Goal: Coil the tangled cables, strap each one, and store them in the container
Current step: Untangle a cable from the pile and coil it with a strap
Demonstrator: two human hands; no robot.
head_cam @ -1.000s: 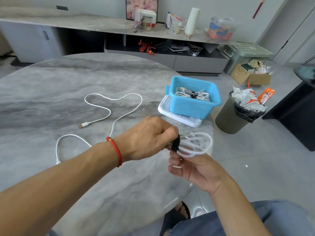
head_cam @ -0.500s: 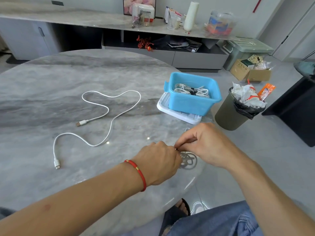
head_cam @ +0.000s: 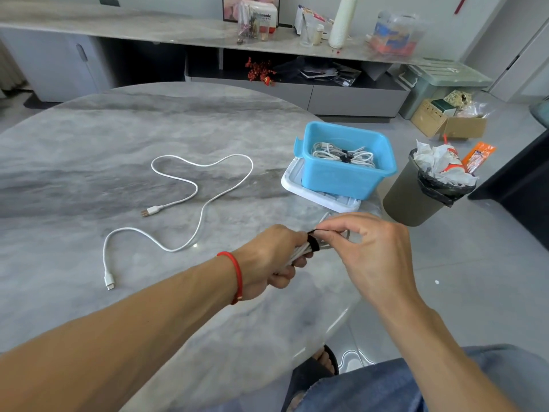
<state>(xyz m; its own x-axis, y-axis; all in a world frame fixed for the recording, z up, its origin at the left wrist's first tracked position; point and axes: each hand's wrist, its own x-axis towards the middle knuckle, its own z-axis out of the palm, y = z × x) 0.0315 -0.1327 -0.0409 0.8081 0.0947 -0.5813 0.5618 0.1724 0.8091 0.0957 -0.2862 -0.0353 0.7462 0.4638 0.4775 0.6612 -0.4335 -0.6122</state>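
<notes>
My left hand [head_cam: 274, 260] grips a coiled white cable [head_cam: 298, 253] near the table's front right edge. A black strap [head_cam: 313, 242] wraps round the coil, and my right hand [head_cam: 368, 251] pinches the strap's free end between thumb and forefinger. Much of the coil is hidden behind my right hand. A loose white USB cable [head_cam: 202, 203] lies spread in loops on the grey marble table [head_cam: 89, 162]. The blue container [head_cam: 346, 179] stands on its white lid [head_cam: 292, 185] at the table's right edge and holds strapped white cables [head_cam: 341, 153].
A dark waste bin [head_cam: 416, 194] full of rubbish stands on the floor just right of the table. A long sideboard [head_cam: 148, 25] with bottles and boxes runs along the back wall. Cardboard boxes [head_cam: 451, 126] sit at the far right. My knee and sandal show below.
Both hands lifted the coil off the table surface. My right hand went from under the coil to over it and now pulls the strap end around the bundle.
</notes>
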